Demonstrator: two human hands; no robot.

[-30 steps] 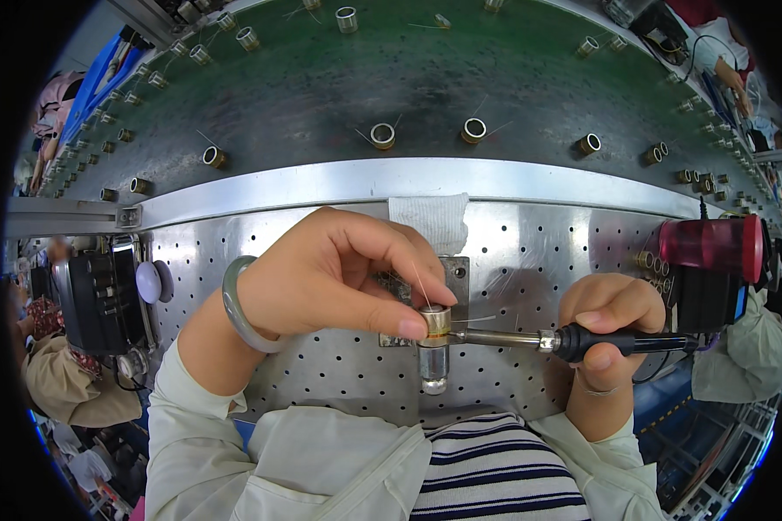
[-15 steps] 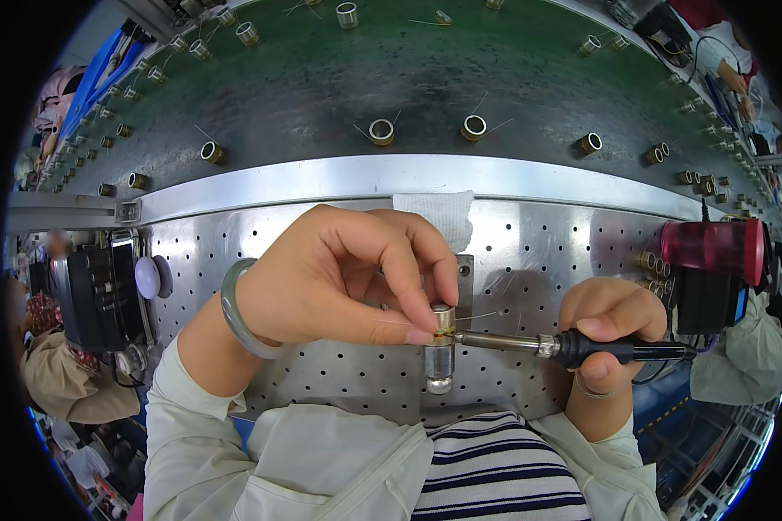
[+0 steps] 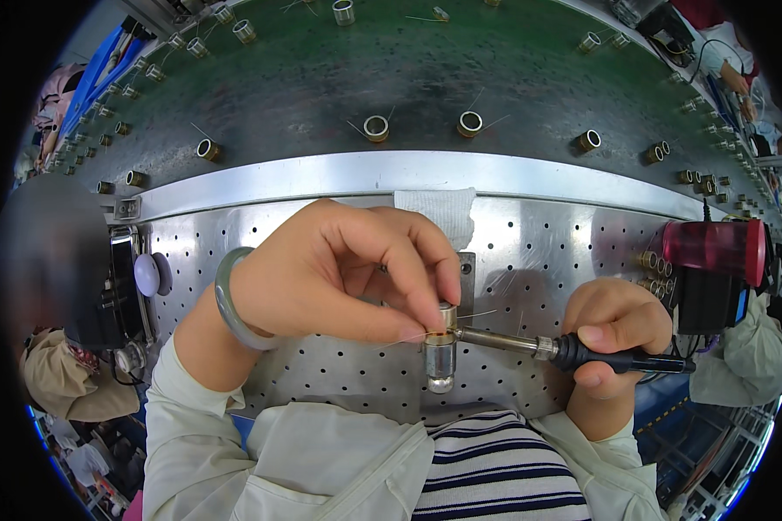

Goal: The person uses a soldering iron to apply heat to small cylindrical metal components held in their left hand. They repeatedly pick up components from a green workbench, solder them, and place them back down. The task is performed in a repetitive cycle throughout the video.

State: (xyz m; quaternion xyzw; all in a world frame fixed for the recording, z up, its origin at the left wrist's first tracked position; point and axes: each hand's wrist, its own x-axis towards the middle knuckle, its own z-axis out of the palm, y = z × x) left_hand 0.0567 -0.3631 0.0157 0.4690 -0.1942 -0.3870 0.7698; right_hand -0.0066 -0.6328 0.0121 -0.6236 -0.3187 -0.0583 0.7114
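Note:
A short metal cylinder wound with a copper-coloured coil (image 3: 440,339) sits on a rounded steel post (image 3: 440,369) in front of me. My left hand (image 3: 339,269) is closed at its left side, thumb and forefinger pinching a fine wire (image 3: 391,345) against the coil. From the right, my right hand (image 3: 617,334) grips a soldering iron (image 3: 573,352) by its black handle. The iron's tip touches or nearly touches the coil's right side, close to my left fingertips. Another thin wire end sticks out to the right above the iron.
A perforated metal work plate (image 3: 208,252) lies under my hands, with a white cloth (image 3: 434,213) at its far edge. Beyond a metal rail (image 3: 321,174), a green belt (image 3: 295,95) carries several coils. A pink container (image 3: 712,249) stands right, a lavender round object (image 3: 146,275) left.
The iron's tip and handle have dipped slightly, and my left thumb has drawn a little back to the left. A dark blurred shape now covers the far left.

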